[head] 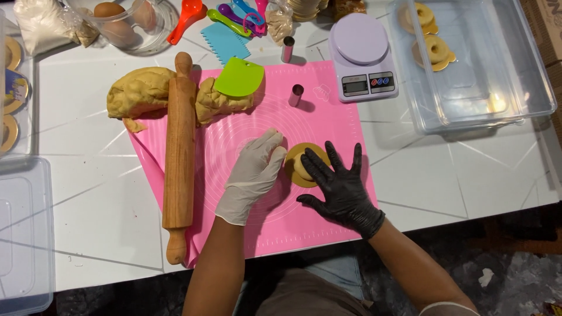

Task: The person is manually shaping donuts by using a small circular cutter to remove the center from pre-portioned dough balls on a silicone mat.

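Observation:
My left hand (255, 174), in a white glove, rests on the pink silicone mat (328, 117) with its fingertips against the left edge of a round gold card base (293, 174). A small piece of dough (300, 166) sits on that base. My right hand (338, 185), in a black glove, lies flat with fingers spread, its fingertips on the dough piece and the base. Neither hand grips anything.
A wooden rolling pin (179, 153) lies upright left of my hands, beside two dough lumps (140, 91) and a green scraper (239, 76). Two metal ring cutters (296, 95), a lilac scale (362, 57), a clear box (515, 76) with finished dough rings, eggs and spoons lie further back.

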